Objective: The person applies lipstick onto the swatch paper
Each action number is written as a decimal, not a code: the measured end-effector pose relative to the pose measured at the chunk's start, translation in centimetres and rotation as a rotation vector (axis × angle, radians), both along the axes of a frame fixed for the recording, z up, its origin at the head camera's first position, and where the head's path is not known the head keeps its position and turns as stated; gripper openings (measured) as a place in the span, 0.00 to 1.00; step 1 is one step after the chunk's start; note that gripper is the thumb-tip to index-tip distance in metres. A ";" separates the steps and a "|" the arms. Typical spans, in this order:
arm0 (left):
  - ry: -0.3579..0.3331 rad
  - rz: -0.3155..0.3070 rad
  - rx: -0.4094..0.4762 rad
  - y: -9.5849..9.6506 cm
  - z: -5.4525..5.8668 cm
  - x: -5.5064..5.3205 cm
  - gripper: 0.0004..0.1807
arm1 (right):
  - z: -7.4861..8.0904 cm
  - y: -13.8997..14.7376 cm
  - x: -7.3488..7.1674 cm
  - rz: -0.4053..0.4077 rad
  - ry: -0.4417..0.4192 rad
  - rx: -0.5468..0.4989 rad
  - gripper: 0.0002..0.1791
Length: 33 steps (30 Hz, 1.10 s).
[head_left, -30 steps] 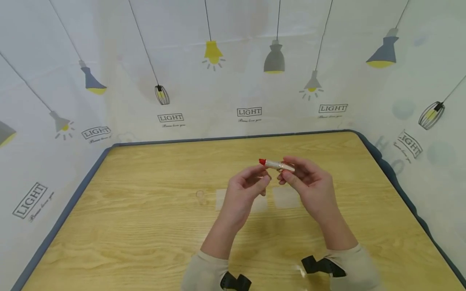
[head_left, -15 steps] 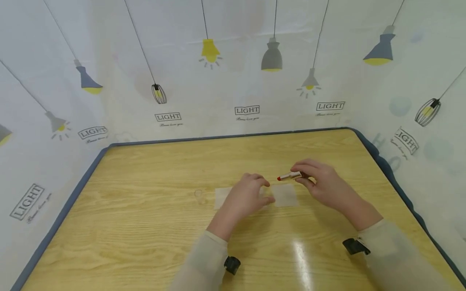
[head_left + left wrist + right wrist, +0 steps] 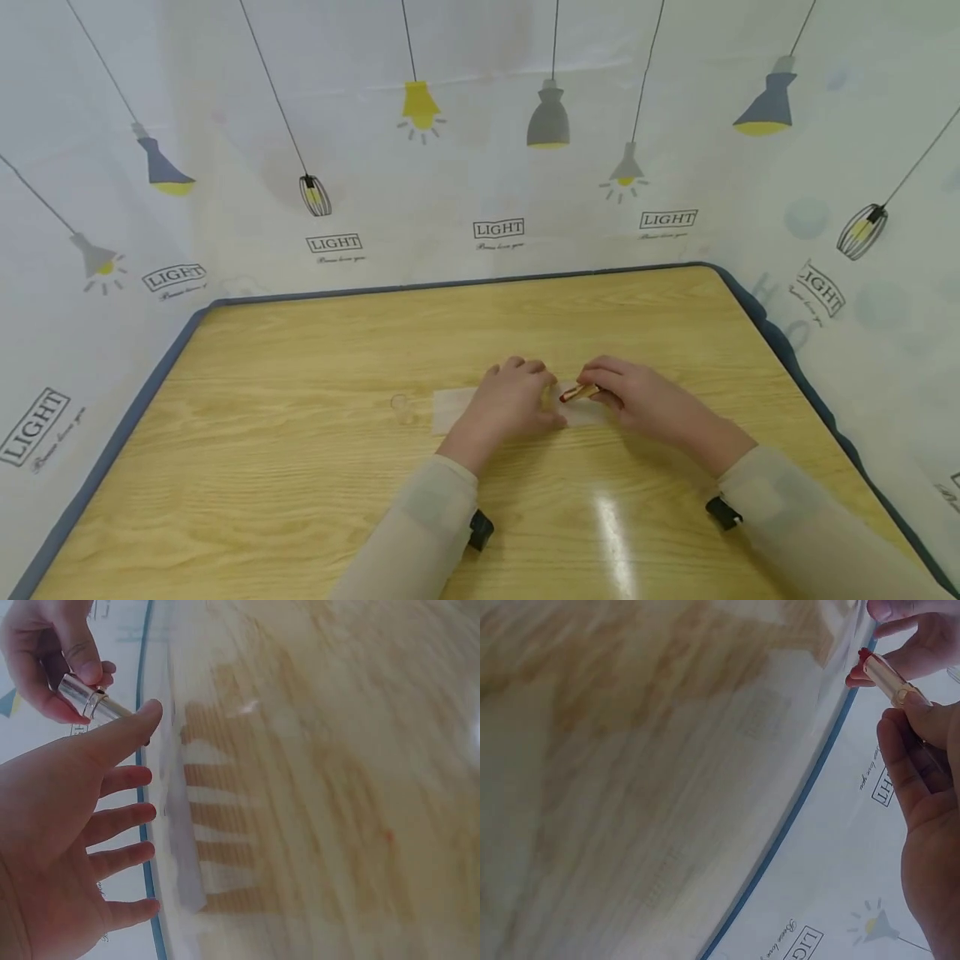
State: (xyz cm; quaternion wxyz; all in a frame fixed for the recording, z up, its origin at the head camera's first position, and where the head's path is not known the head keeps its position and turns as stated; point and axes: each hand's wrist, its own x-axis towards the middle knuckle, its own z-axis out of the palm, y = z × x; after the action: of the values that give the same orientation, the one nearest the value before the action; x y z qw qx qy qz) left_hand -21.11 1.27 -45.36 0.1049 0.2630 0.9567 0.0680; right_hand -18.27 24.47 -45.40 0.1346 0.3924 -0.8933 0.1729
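Note:
My right hand (image 3: 652,398) pinches a lipstick (image 3: 581,392) by its shiny gold base. Its red tip points left and down, low over a whitish translucent sheet (image 3: 587,415); whether tip and sheet touch, I cannot tell. In the right wrist view the lipstick (image 3: 886,679) shows its red end beyond the thumb. My left hand (image 3: 508,406) is spread over the sheets just left of the lipstick, hiding part of them. Its fingers look apart and empty in the left wrist view (image 3: 67,825); contact with the sheet is unclear.
Another whitish sheet (image 3: 450,408) shows left of my left hand. Further left lies a small clear rounded object (image 3: 402,408) on the wood-grain table (image 3: 300,483). Light-coloured walls printed with lamps (image 3: 480,167) stand along the table's back and sides.
The lipstick was held up between both hands with its red end out. My left hand came away to the sheets; my right hand has lowered the lipstick towards the right sheet.

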 end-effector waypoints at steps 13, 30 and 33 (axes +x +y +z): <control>0.001 0.014 -0.032 0.1 -0.2 0.2 0.30 | -0.6 -1.0 -0.2 -0.020 -0.006 0.063 0.12; -0.007 0.028 -0.037 0.1 -0.6 -0.1 0.30 | -0.1 -1.1 0.0 -0.028 -0.022 0.105 0.13; -0.006 0.029 -0.043 0.1 -0.6 -0.1 0.31 | 0.0 -1.0 -0.1 -0.027 -0.026 0.108 0.13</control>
State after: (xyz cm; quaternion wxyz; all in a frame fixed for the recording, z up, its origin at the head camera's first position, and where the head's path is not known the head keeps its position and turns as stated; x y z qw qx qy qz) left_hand -21.20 1.36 -45.98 0.1126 0.2468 0.9612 0.0497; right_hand -18.35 23.50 -45.39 0.1042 0.3846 -0.9082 0.1277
